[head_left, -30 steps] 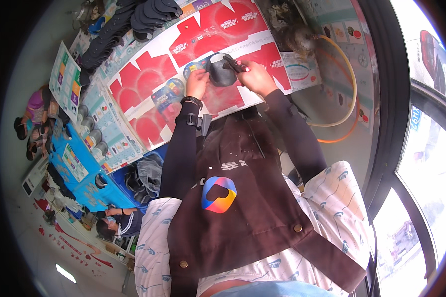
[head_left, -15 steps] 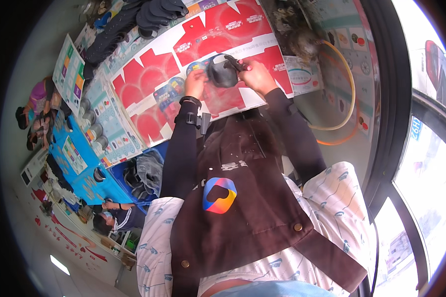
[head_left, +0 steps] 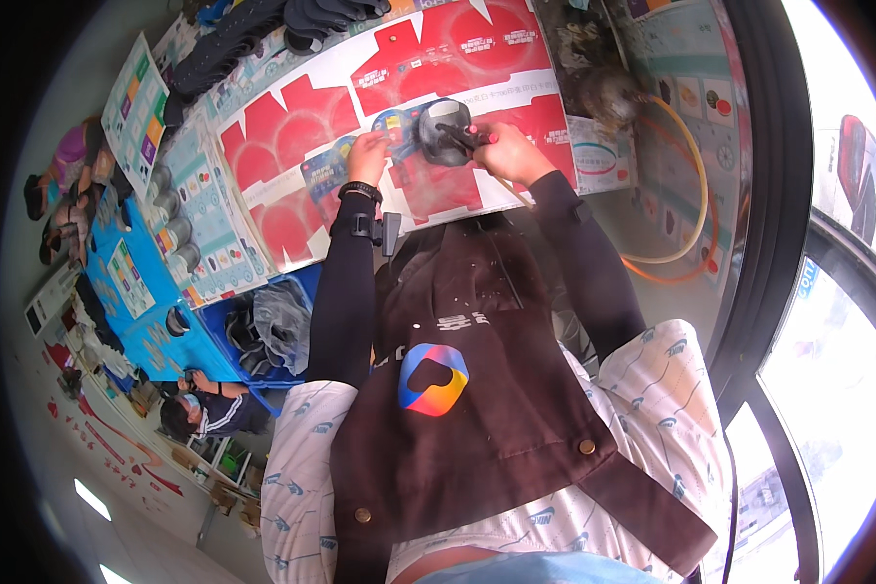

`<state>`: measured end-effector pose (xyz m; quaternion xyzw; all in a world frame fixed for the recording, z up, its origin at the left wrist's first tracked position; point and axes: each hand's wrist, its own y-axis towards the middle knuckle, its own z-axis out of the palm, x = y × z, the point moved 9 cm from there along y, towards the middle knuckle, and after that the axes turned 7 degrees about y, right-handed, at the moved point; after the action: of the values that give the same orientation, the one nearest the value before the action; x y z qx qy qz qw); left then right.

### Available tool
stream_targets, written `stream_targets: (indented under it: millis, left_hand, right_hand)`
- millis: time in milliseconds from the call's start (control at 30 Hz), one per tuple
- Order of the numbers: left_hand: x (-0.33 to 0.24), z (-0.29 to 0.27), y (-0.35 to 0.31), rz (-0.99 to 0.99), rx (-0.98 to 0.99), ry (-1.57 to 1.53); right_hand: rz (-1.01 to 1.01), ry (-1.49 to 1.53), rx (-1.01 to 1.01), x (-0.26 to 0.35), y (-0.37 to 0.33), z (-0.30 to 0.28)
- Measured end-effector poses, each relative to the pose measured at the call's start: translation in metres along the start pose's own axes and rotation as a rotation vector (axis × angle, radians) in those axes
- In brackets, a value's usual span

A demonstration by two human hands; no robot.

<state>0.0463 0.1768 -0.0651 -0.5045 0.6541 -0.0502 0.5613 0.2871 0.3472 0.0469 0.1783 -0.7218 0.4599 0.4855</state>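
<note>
A dark grey, rounded cup-like piece rests on the red-and-white printed sheet, its hollow side partly showing. My right hand is closed round a black hand tool with red parts, whose dark tip reaches over the piece. A thin yellowish tube hangs below that hand. To the left of the piece, my left hand hovers over the sheet with its fingers loosely bent and apart. I see nothing between them, and a gap separates them from the piece.
Stacked dark curved pieces line the far left of the table. Grey round pieces sit along its left edge. A blue bin holds dark parts and clear plastic. A yellow hose loops at right. Another person works lower left.
My left hand has drawn back left, widening its gap from the grey piece. The tool has turned, and its tip now crosses the piece. The view has shifted slightly.
</note>
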Motion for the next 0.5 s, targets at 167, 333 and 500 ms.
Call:
stream_targets:
  millis: [167, 333, 500]
  left_hand:
    - [-0.007, 0.016, -0.005, 0.028, 0.109, 0.159]
    - [-0.005, 0.027, -0.003, 0.129, 0.066, 0.157]
    - [-0.012, 0.047, -0.005, 0.128, 0.194, 0.256]
  right_hand:
    - [0.171, -0.181, 0.159, -0.008, -0.017, 0.003]
    - [0.141, -0.092, -0.008, -0.002, -0.019, -0.009]
    - [0.148, -0.155, 0.133, 0.014, -0.029, -0.001]
